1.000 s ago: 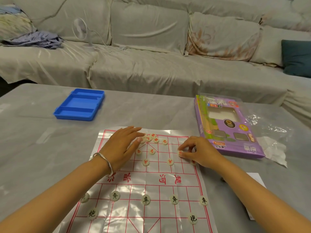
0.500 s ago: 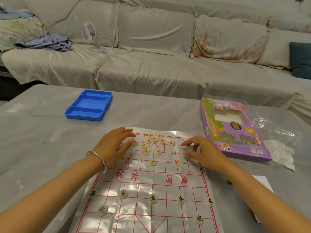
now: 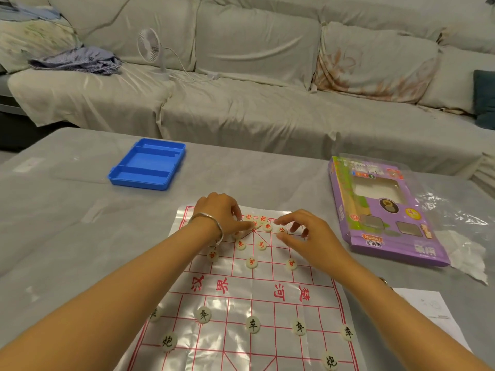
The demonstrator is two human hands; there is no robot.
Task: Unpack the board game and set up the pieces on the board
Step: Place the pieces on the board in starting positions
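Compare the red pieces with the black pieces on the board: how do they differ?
Red pieces bear red characters; black pieces bear black ones. Red pieces sit on the far half of the board, black pieces on the near half. Several red pieces are bunched at the far edge, where the left hand and right hand reach; black pieces stand spaced in rows, untouched. Both are pale round discs lying flat.

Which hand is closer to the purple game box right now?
Right. The right hand is over the board's far-right squares, on the side toward the purple game box; the left hand is farther off, left of the clustered red pieces.
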